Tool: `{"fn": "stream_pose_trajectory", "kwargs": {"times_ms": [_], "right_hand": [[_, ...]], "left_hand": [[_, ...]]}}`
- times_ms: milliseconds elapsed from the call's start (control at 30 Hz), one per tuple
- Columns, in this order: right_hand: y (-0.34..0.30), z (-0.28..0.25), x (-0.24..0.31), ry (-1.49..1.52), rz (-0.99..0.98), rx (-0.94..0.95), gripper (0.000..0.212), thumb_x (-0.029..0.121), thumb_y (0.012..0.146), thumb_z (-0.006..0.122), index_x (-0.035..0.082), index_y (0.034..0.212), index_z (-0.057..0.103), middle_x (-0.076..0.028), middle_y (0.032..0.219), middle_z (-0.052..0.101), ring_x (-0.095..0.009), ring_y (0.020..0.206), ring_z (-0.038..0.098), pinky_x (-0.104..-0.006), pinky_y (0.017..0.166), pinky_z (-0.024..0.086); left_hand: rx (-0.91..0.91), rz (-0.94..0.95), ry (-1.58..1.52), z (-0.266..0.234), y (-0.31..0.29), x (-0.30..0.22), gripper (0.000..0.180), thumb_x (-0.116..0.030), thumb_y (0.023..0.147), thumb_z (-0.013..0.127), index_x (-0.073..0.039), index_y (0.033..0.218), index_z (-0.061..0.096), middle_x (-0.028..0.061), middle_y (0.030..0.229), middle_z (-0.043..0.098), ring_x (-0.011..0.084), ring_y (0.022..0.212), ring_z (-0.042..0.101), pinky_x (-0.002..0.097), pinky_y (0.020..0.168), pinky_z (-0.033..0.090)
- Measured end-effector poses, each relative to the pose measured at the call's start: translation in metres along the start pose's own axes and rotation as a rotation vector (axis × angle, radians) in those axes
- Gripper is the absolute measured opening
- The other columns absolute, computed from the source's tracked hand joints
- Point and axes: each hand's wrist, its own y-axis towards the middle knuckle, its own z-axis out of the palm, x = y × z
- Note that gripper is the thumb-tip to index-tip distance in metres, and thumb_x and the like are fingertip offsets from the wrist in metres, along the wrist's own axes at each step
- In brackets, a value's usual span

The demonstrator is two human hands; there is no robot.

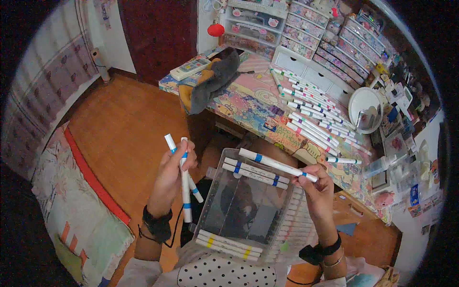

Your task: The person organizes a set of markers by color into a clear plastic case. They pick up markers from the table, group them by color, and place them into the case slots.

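My left hand is closed around two white markers with blue bands, one marker upright and the other crossing behind it. Between thumb and fingers of my right hand is the end of another white marker with dark blue bands, slanting over the top of a clear plastic case. The case rests on my lap. Inside it, two blue-banded markers lie along the far end and several yellow-banded markers along the near end. A ridged clear panel adjoins the case on the right.
Many white markers lie spread over the patterned desk ahead, one marker near its edge. A grey plush item hangs over the desk's left edge. A round mirror and small drawers stand behind. A bed is at left.
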Motion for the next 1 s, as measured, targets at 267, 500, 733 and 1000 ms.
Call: {"fn": "stream_pose_trajectory", "kwargs": {"times_ms": [267,500,733,1000], "right_hand": [[-0.01,0.011,-0.009,-0.007,0.029,0.015,0.011,0.008,0.094,0.061,0.0,0.098,0.054,-0.016,0.088,0.07,-0.02,0.076,0.07,-0.028,0.067,0.057],[-0.011,0.016,-0.012,0.088,0.199,-0.004,0.021,0.022,0.099,0.055,0.003,0.091,0.055,-0.016,0.073,0.069,-0.021,0.06,0.068,-0.0274,0.056,0.056],[-0.015,0.017,-0.014,-0.195,0.002,-0.045,0.012,0.008,0.091,0.064,0.0,0.096,0.057,-0.012,0.085,0.068,-0.018,0.072,0.068,-0.0268,0.066,0.056],[-0.024,0.01,-0.025,-1.046,-0.633,0.106,0.029,-0.003,0.074,0.076,0.001,0.1,0.063,-0.013,0.095,0.063,-0.03,0.082,0.064,-0.0348,0.068,0.053]], "left_hand": [[0.154,0.045,0.373,0.031,-0.014,-0.009,0.019,-0.006,0.094,0.061,-0.007,0.111,0.053,-0.0035,0.076,0.05,0.0033,0.071,0.05,0.0187,0.061,0.041],[0.19,0.09,0.484,0.041,-0.011,0.006,0.019,-0.004,0.089,0.067,-0.003,0.108,0.064,-0.0006,0.089,0.064,0.0041,0.078,0.057,0.0199,0.068,0.047],[0.137,0.13,0.538,0.036,-0.013,0.012,0.014,-0.008,0.09,0.067,-0.002,0.103,0.066,0.0032,0.086,0.068,0.0065,0.08,0.062,0.0221,0.067,0.048],[0.099,0.39,1.001,0.024,-0.018,0.03,0.016,-0.013,0.088,0.069,-0.007,0.103,0.069,0.0085,0.083,0.066,0.0158,0.073,0.061,0.0289,0.067,0.049]]}}
